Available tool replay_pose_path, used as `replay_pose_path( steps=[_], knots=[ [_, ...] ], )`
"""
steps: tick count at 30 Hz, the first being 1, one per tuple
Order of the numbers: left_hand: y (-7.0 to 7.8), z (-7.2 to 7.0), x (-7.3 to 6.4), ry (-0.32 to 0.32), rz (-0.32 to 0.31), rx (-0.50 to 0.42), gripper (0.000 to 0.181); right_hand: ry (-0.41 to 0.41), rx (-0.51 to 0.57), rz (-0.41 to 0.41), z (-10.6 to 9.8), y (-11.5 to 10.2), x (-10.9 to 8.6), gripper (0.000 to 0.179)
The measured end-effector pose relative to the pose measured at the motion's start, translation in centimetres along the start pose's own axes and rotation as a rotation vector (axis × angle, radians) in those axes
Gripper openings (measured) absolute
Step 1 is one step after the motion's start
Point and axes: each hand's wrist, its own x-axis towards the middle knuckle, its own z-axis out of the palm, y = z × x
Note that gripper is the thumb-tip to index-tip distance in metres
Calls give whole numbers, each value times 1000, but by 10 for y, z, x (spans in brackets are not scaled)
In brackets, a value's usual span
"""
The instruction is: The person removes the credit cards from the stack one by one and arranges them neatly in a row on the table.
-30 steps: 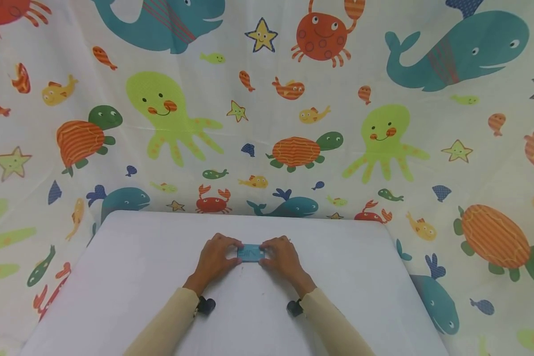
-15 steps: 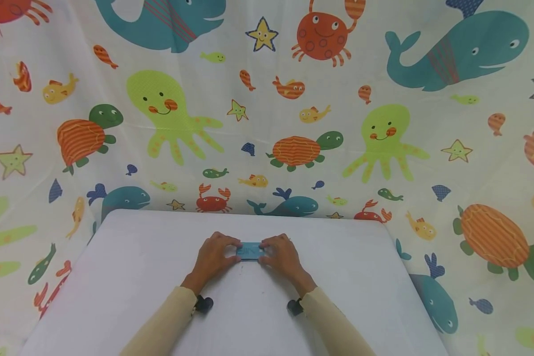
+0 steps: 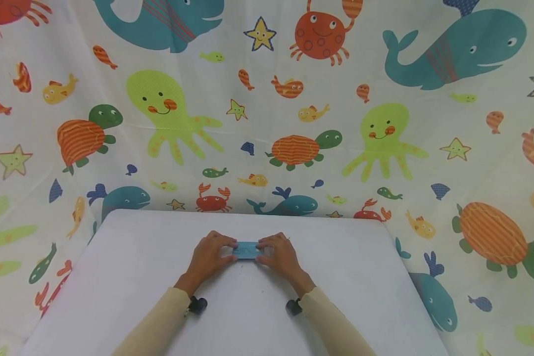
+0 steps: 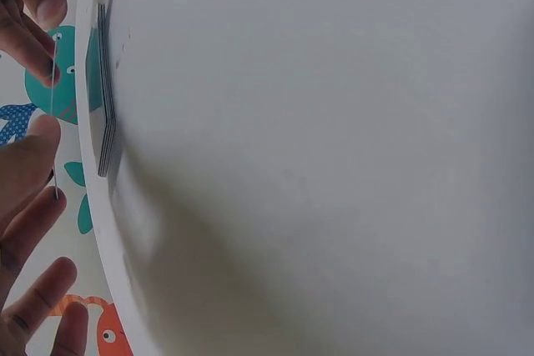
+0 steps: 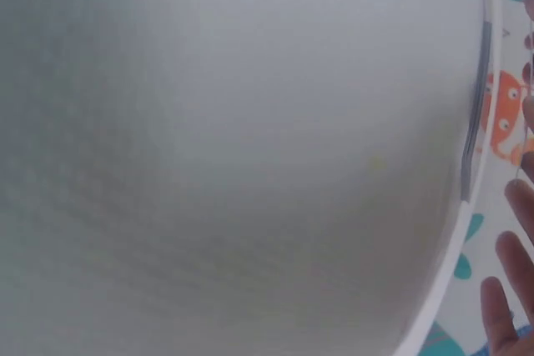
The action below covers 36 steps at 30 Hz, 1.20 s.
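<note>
A small blue card (image 3: 246, 250) with faint lettering spans the gap between both hands in the head view. My left hand (image 3: 208, 255) pinches its left end between thumb and fingers. At the right end, my right hand (image 3: 279, 255) pinches it the same way. Seen edge-on in the left wrist view, the held card (image 4: 53, 106) is a thin pale line, apart from a stack of cards (image 4: 106, 97) on the table. The same stack (image 5: 476, 114) shows as a grey layered edge in the right wrist view, where the right fingers (image 5: 521, 206) are partly cut off.
A white table (image 3: 160, 277) lies under the hands, its far edge close to a hanging cloth (image 3: 267, 118) printed with sea animals. Each wrist wears a small black camera; the left camera (image 3: 198, 305) shows beside the beige sleeve (image 3: 160, 316).
Both hands and the blue card have shifted slightly to the left, the left forearm a little more than the right. The pinch on both ends looks the same.
</note>
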Motion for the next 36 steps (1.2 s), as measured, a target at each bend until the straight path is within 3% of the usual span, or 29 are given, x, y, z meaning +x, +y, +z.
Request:
replay_pose_path(
  steps=[26, 36],
  knots=[
    [-14, -18, -19, 12, 30, 52, 36, 1, -9, -117, 6, -20, -2, 32],
    [-17, -25, -27, 34, 34, 46, 36, -12, -3, -116, 13, -25, -1, 31]
  ],
)
